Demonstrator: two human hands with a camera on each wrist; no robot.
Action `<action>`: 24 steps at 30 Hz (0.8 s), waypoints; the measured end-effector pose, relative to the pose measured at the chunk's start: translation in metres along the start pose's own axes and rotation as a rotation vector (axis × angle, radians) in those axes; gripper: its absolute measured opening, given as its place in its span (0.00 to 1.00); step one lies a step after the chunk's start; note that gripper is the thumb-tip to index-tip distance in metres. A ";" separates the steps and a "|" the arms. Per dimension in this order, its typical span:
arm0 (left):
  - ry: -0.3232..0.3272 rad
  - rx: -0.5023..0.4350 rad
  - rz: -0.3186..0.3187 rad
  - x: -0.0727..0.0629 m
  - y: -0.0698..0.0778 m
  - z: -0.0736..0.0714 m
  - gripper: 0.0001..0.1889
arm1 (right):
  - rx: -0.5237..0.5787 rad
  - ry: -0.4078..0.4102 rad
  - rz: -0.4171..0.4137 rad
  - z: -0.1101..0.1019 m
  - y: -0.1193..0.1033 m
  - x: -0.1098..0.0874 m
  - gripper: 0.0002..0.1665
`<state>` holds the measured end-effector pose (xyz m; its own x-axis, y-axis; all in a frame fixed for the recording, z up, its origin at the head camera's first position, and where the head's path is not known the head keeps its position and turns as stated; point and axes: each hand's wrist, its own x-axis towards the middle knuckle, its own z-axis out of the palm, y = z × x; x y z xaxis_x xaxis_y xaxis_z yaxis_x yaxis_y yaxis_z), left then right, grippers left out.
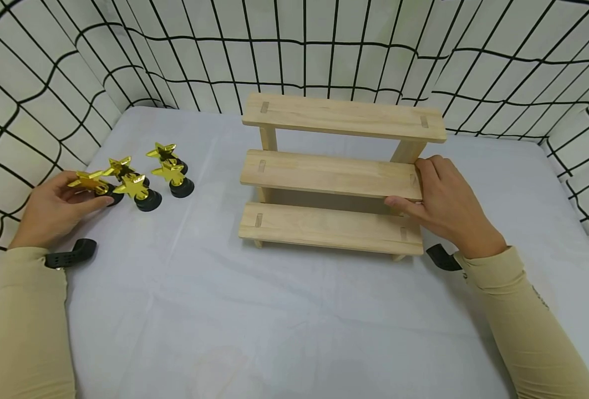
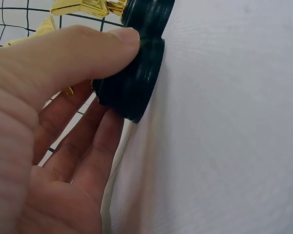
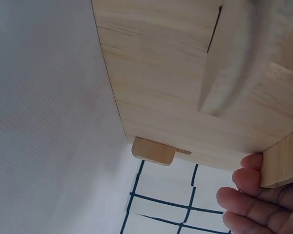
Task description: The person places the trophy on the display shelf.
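My left hand (image 1: 55,208) is at the far left of the table, its thumb and fingers pinching the black base of a gold star trophy (image 1: 89,182). In the left wrist view the thumb lies across that dark round base (image 2: 132,87), with fingers behind it; the base appears to stand on the cloth. Close beside it are several matching star trophies (image 1: 133,187). My right hand (image 1: 449,205) grips the right end of the middle board of a three-tier wooden shelf (image 1: 329,174). In the right wrist view, fingertips (image 3: 246,187) curl by the board's edge.
A white cloth (image 1: 274,321) covers the table under everything. Black wire mesh (image 1: 304,61) rises along the back and both sides, close behind the shelf's top board and near my left hand. Dark bands sit on both wrists.
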<state>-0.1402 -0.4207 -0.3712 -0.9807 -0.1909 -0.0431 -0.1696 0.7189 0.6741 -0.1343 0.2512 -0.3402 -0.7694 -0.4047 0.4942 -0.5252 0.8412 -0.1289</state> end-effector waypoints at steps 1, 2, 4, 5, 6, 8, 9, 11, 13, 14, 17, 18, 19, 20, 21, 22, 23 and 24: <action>0.002 -0.005 -0.001 0.000 0.000 0.000 0.23 | 0.000 -0.001 0.002 0.000 0.000 0.000 0.64; 0.003 -0.003 -0.002 0.000 0.000 0.000 0.23 | -0.001 -0.003 0.006 0.000 0.000 0.000 0.64; 0.003 -0.001 0.000 0.000 0.000 0.000 0.24 | 0.000 -0.010 0.016 0.000 0.000 0.000 0.65; 0.003 -0.004 0.002 0.000 0.000 0.000 0.23 | 0.000 -0.014 0.020 0.000 -0.001 0.000 0.65; 0.004 -0.006 0.007 0.000 0.000 -0.001 0.23 | 0.000 -0.017 0.024 0.000 -0.001 0.000 0.65; 0.000 -0.018 0.010 0.001 -0.001 -0.002 0.24 | -0.001 -0.021 0.028 -0.001 -0.001 0.000 0.66; 0.002 -0.023 0.011 0.001 -0.001 -0.002 0.23 | -0.002 -0.021 0.029 -0.001 -0.001 0.000 0.66; 0.007 -0.032 0.011 0.001 0.000 -0.004 0.23 | 0.000 -0.021 0.029 -0.001 -0.001 0.000 0.66; 0.012 -0.029 0.007 0.000 0.001 -0.005 0.23 | 0.002 -0.020 0.031 -0.001 -0.002 0.000 0.66; 0.017 -0.019 0.006 0.000 0.002 -0.005 0.23 | 0.005 -0.019 0.031 -0.001 -0.002 0.000 0.66; 0.035 0.007 0.015 -0.001 0.006 -0.007 0.23 | 0.007 -0.017 0.032 -0.001 -0.002 0.000 0.66; 0.041 0.017 0.017 -0.002 0.007 -0.007 0.23 | 0.007 -0.016 0.031 -0.001 -0.002 0.000 0.66; 0.043 0.022 0.023 -0.002 0.009 -0.008 0.23 | 0.008 -0.015 0.031 -0.001 -0.002 0.000 0.66; 0.043 0.022 0.026 -0.002 0.010 -0.009 0.23 | 0.007 -0.015 0.031 -0.001 -0.002 0.000 0.66; 0.043 0.024 0.030 -0.002 0.011 -0.009 0.23 | 0.007 -0.014 0.031 -0.001 -0.002 0.000 0.66; 0.042 0.023 0.030 -0.002 0.012 -0.010 0.23 | 0.007 -0.013 0.031 -0.001 -0.002 0.000 0.66; 0.040 0.014 0.031 -0.002 0.013 -0.010 0.23 | 0.008 -0.013 0.032 0.000 -0.002 0.000 0.66; 0.037 0.014 0.029 -0.003 0.013 -0.010 0.23 | 0.009 -0.011 0.030 0.000 -0.001 0.000 0.66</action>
<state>-0.1389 -0.4179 -0.3547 -0.9810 -0.1938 0.0036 -0.1426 0.7340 0.6640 -0.1333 0.2501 -0.3401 -0.7885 -0.3836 0.4808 -0.5055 0.8495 -0.1513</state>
